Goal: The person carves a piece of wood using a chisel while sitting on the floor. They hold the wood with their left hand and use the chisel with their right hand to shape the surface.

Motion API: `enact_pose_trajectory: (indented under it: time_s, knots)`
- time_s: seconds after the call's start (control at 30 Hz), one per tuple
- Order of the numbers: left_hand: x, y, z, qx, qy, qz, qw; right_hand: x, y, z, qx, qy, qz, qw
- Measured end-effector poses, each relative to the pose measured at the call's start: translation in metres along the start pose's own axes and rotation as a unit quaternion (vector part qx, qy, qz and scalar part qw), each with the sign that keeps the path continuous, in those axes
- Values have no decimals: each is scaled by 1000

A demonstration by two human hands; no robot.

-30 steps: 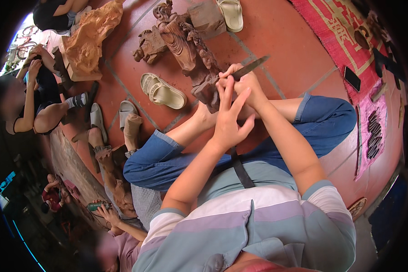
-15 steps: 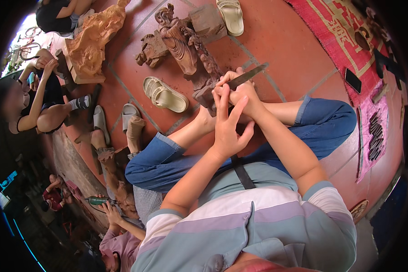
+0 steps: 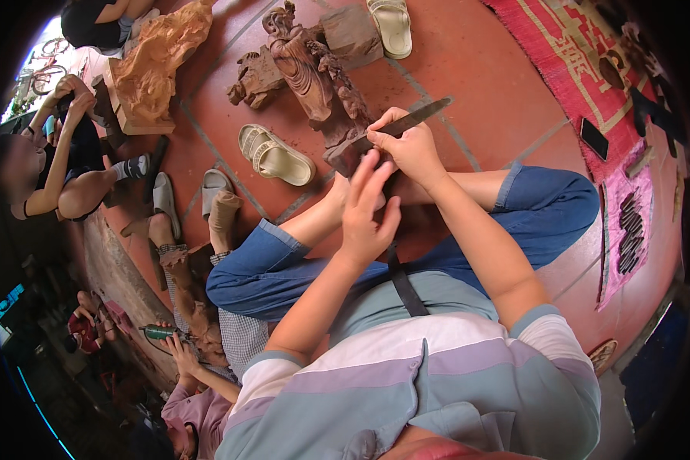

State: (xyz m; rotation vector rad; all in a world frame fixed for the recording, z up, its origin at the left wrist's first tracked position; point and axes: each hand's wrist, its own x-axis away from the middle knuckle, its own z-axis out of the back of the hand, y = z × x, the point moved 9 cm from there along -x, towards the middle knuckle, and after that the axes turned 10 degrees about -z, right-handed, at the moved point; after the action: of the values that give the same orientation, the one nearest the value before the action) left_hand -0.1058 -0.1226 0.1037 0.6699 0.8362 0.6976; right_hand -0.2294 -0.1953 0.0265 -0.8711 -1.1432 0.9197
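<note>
My right hand [image 3: 412, 147] pinches a long, flat, dark file-like tool [image 3: 426, 113], whose free end points up and to the right. The tool's other end runs toward the base of a carved wooden figure [image 3: 303, 75], close to its lower edge. My left hand [image 3: 366, 215] is open beside the base, fingers stretched out and apart, with nothing seen in it. The brown robed figure lies tilted on the floor beyond my hands, its base toward me. Rough wood blocks [image 3: 349, 38] lie under and beside it. Whether the tool touches the base, I cannot tell.
Around the figure lie beige slippers [image 3: 277, 156]. A red patterned mat [image 3: 548, 54] with a phone [image 3: 594, 138] is at right, near a pink cloth [image 3: 627, 222] holding several dark tools. Co-workers sit at left, one with a green power tool [image 3: 161, 335]; a pale carving [image 3: 157, 73] stands far left.
My hands were close together around the tool. Now my left hand has drawn back toward me and slightly left, while my right hand keeps its hold on the tool.
</note>
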Motion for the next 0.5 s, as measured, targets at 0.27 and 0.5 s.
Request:
enact_pose_trajectory:
  time_s: [0.27, 0.5]
  knots:
    - [69, -101, 5, 309, 132, 420, 843, 10, 3, 4, -157, -52, -38, 985]
    - [41, -110, -17, 363, 140, 367, 845, 6, -18, -9, -75, -127, -83, 986]
